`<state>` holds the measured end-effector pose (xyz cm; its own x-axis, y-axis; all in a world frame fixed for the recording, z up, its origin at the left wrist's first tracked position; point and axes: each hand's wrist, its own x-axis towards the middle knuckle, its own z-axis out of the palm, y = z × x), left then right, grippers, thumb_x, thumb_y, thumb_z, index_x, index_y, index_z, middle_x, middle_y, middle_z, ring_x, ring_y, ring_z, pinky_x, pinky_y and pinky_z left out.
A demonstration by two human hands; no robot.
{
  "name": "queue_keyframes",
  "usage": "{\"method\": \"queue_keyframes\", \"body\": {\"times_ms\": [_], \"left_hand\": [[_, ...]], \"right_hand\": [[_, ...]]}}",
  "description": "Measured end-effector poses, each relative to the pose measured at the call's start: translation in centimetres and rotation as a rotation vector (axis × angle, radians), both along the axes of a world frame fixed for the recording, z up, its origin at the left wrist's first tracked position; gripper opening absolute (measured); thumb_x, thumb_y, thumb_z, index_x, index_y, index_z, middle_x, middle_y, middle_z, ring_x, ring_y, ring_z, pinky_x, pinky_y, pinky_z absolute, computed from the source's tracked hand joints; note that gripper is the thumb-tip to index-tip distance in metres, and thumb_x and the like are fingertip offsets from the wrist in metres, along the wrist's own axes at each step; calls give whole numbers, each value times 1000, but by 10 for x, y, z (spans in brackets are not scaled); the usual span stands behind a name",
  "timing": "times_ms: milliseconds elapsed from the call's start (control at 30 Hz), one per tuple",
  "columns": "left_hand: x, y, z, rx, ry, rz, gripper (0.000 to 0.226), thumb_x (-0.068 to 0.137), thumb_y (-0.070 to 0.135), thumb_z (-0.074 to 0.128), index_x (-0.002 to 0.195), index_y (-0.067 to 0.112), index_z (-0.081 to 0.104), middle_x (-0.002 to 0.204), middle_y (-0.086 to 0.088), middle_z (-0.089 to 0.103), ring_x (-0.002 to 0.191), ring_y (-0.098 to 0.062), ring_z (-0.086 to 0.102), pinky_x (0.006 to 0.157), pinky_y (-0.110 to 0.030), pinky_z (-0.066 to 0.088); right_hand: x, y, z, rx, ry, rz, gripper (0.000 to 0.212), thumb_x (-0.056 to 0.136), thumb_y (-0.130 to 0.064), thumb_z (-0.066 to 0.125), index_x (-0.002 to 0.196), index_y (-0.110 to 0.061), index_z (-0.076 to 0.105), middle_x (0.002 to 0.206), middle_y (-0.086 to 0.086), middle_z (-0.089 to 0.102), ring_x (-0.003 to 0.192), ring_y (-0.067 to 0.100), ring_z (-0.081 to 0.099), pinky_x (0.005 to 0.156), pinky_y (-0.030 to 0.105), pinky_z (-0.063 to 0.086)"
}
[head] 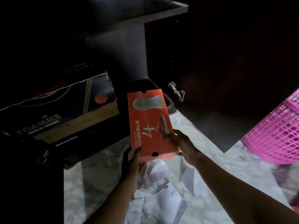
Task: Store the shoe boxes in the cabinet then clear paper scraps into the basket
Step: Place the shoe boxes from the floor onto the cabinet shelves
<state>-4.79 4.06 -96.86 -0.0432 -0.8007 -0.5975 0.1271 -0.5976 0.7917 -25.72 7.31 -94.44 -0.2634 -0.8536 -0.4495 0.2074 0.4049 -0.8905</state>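
Both hands clamp the near end of the orange shoe box (149, 122), left hand (133, 160) and right hand (182, 143) level, its long axis pointing away into the open cabinet (166, 50) just ahead

Both forearms reaching forward, left hand (132, 160) and right hand (182, 143) gripping, fingers curled, thumbs uppermost

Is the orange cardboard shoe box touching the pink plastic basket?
Apart. The head view shows the orange cardboard shoe box held mid-frame, with dark cabinet door between it and the pink plastic basket.
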Motion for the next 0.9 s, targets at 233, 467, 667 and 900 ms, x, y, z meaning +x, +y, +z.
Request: {"method": "queue_keyframes", "body": {"times_ms": [233, 467, 667, 900], "left_hand": [[-53, -60, 6, 34, 53, 182, 96, 53, 74, 87, 128, 20, 61, 119, -5, 72, 110, -23, 71, 79, -35, 62], [-88, -110, 23, 76, 77, 185, 87, 64, 81, 73, 128, 22, 64, 124, -5, 72, 107, -21, 69, 82, -37, 56], [-86, -120, 52, 134, 293, 167, 65, 90, 64, 66, 123, 9, 57, 108, -12, 64, 101, -26, 66, 95, -38, 58], [-85, -127, 51, 50, 357, 146, 50, 96, 49, 60, 124, 8, 65, 123, -11, 70, 115, -26, 67, 99, -37, 54]], "right_hand": [[-8, -45, -5, -103, 63, -142, 41, 81, -42, 72, 116, -22, 67, 115, 9, 75, 111, 28, 69, 79, 31, 50], [-19, -109, -7, -99, 243, -235, 31, 88, -58, 72, 87, -28, 66, 98, 8, 77, 85, 26, 73, 80, 39, 59], [-21, -168, -20, -116, 342, -215, 55, 82, -64, 70, 100, -13, 75, 104, 17, 78, 94, 35, 75, 90, 54, 61], [-20, -198, -12, -56, 440, -238, 68, 95, -66, 56, 127, -8, 68, 119, 17, 74, 106, 35, 72, 92, 42, 58]]}}
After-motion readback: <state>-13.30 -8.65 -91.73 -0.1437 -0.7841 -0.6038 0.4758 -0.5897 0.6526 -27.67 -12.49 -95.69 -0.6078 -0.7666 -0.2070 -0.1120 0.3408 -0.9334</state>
